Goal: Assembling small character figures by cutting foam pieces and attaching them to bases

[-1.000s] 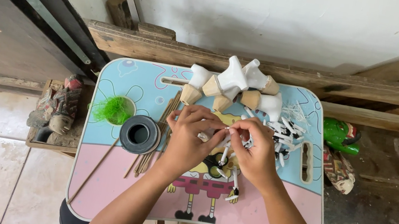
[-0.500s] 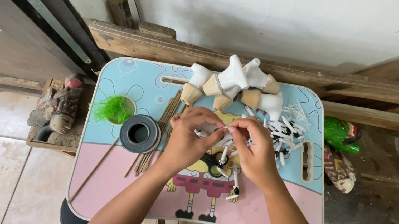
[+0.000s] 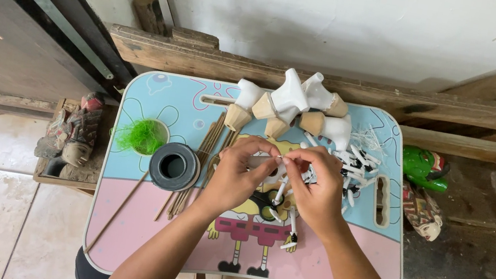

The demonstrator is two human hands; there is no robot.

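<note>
Hands: our left hand (image 3: 237,172) and right hand (image 3: 316,187) pinch one small white stick-shaped piece (image 3: 266,160) between them.
Setting: pastel cartoon-printed lap table (image 3: 133,234).

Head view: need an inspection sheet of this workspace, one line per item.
Surface: small lap table with blue and pink cartoon top, partly covered.
Job's things: small white piece pinched between both hands.
Clutter: white and tan wooden pieces at far edge; thin sticks; grey tape roll; green fibre tuft; black and white small parts.
Grip: left hand and right hand closed on the piece.
Cables: nothing seen.
Surroundings: wooden beam, white wall, tiled floor, green figure.
</note>
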